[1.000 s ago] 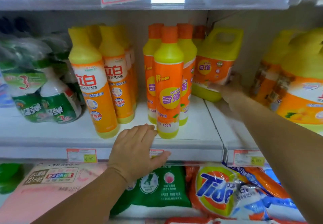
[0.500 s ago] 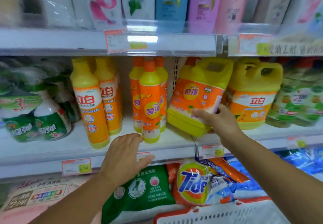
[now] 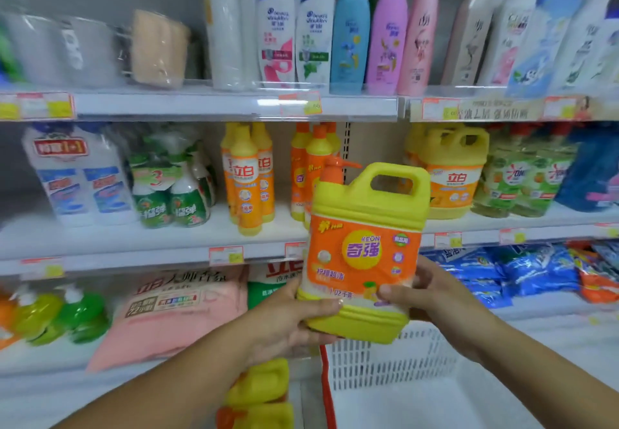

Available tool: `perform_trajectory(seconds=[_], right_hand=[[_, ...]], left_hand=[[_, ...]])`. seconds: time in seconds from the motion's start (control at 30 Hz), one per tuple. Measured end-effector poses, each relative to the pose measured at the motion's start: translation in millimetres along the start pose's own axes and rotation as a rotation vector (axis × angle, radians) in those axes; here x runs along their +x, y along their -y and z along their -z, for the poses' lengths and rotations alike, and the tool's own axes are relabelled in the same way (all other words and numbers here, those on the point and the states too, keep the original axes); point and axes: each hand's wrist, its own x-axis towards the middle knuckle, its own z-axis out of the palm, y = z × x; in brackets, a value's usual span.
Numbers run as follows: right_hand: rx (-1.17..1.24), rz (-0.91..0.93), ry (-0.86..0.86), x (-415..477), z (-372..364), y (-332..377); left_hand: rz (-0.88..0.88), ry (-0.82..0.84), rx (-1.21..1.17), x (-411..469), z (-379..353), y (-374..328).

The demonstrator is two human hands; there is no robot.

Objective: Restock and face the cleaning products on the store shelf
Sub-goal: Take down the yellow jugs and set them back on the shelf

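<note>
As it is held upright before the middle shelf (image 3: 150, 247), above a white basket (image 3: 385, 355), the yellow detergent jug (image 3: 365, 247) is clasped at its base by the left grip (image 3: 288, 321) and the right grip (image 3: 432, 291).

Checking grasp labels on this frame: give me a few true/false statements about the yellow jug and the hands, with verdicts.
1. Both the left hand and the right hand hold the yellow jug. True.
2. The jug stands on a shelf. False: it is held up in front of the middle shelf, off it.
3. The jug's orange label faces the camera. True.
4. The right hand has its grip at the jug's top. False: the handle is free; both hands hold the lower part.
5. A white basket shows below the jug. True.
</note>
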Motion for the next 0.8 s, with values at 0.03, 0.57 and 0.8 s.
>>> perform_trajectory(seconds=[0.03, 0.57, 0.8], right_hand=[[-0.004, 0.031, 0.004, -7.9, -4.7, 8.4], [-0.011, 0.003, -0.022, -45.8, -23.0, 25.5], [0.044, -0.052, 0.112, -52.7, -31.9, 24.6]], left_hand=[[-0.028, -0.031, -0.018, -10.5, -0.2, 3.8], [-0.109, -0.062, 0.133, -107.2, 24.5, 37.5], [-0.091, -0.182, 0.455, -114.9, 27.7, 51.5]])
